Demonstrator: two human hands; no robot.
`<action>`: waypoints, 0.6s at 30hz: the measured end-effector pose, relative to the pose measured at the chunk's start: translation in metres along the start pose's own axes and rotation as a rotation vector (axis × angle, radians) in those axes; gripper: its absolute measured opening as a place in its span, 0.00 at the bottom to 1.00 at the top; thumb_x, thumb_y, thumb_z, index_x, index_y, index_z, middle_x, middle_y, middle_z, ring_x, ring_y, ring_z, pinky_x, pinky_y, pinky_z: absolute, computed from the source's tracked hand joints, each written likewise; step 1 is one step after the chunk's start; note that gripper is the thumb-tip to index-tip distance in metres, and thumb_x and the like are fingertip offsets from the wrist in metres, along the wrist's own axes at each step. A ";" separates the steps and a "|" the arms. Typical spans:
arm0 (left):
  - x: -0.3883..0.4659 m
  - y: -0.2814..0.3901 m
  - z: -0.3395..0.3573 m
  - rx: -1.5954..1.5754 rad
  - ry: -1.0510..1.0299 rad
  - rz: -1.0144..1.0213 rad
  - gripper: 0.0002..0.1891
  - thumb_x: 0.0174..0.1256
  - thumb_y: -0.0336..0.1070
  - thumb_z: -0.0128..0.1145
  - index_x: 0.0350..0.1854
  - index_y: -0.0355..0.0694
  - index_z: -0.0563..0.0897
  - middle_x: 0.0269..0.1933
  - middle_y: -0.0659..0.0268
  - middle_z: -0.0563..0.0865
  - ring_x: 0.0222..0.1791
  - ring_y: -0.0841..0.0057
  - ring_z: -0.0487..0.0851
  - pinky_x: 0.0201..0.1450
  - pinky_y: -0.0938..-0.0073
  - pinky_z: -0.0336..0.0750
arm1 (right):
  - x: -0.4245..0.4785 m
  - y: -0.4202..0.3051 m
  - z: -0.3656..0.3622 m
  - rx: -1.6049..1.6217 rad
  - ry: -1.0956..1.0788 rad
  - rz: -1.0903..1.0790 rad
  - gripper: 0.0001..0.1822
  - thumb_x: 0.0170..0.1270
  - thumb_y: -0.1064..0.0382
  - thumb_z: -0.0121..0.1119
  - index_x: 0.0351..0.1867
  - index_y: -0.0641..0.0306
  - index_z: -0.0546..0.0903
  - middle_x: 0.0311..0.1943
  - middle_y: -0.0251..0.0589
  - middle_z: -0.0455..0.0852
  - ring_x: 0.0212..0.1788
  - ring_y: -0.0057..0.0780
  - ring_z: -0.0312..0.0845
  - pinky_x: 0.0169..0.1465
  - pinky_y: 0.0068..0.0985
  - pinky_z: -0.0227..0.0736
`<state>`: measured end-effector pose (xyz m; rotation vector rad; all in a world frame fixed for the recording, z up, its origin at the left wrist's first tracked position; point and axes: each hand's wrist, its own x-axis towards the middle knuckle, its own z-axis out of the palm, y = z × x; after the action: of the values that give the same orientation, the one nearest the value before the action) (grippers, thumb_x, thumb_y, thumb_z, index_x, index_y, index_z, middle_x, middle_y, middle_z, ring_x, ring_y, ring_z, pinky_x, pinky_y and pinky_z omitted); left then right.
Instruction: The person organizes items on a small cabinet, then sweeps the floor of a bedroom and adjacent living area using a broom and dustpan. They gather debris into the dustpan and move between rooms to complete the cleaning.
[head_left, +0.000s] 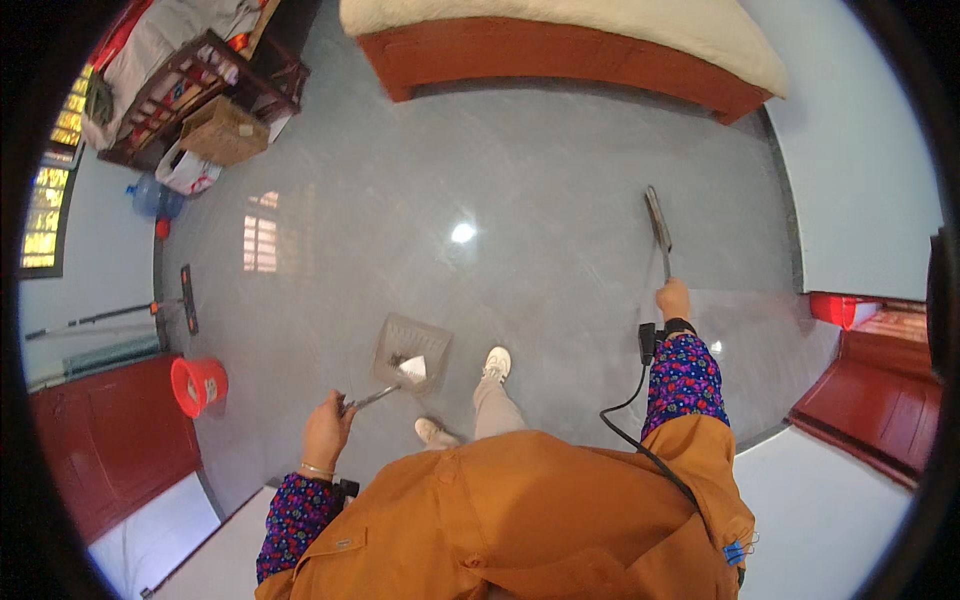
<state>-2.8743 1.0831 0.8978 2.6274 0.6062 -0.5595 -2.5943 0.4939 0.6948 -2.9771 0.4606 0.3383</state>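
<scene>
My left hand (328, 430) is closed around the metal handle of a grey, partly see-through dustpan (391, 356), which is down at the floor left of my feet. Some dark debris (397, 361) and a white piece (413, 368) lie in the pan. My right hand (673, 298), stretched out to the front right, grips the handle of a broom (658, 219). Its narrow head points away from me, seen nearly edge-on. Whether the head touches the floor, I cannot tell. Both tools are well apart from each other.
A bed (555, 52) with a red-brown frame stands ahead. At the far left are a cardboard box (225, 131), a white bag (187, 172) and a water jug (156, 196). A floor squeegee (189, 298) leans near a red bucket (199, 385). A black cable (619, 427) hangs along my right arm.
</scene>
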 end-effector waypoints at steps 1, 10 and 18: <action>0.000 0.001 -0.001 0.005 -0.014 -0.036 0.14 0.55 0.37 0.61 0.40 0.36 0.75 0.33 0.54 0.84 0.34 0.55 0.82 0.34 0.59 0.75 | -0.007 -0.032 0.000 -0.002 -0.068 -0.070 0.11 0.51 0.64 0.54 0.33 0.70 0.78 0.35 0.59 0.82 0.42 0.55 0.77 0.45 0.43 0.72; 0.001 -0.033 0.019 -0.058 0.063 -0.062 0.14 0.55 0.37 0.61 0.39 0.37 0.75 0.34 0.54 0.84 0.36 0.53 0.81 0.35 0.59 0.74 | -0.139 -0.151 -0.017 -0.317 -0.218 -0.676 0.23 0.57 0.69 0.48 0.56 0.74 0.68 0.28 0.52 0.84 0.34 0.50 0.81 0.38 0.41 0.75; 0.005 -0.044 0.035 -0.012 0.130 0.016 0.14 0.53 0.38 0.62 0.38 0.37 0.75 0.32 0.54 0.84 0.35 0.54 0.81 0.35 0.58 0.75 | -0.250 -0.161 -0.055 -0.053 -0.774 -0.874 0.22 0.55 0.67 0.50 0.55 0.62 0.73 0.33 0.55 0.83 0.37 0.53 0.79 0.42 0.40 0.74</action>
<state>-2.9013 1.1057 0.8541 2.6697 0.6245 -0.3808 -2.7653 0.7097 0.8187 -2.4539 -0.8772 1.2616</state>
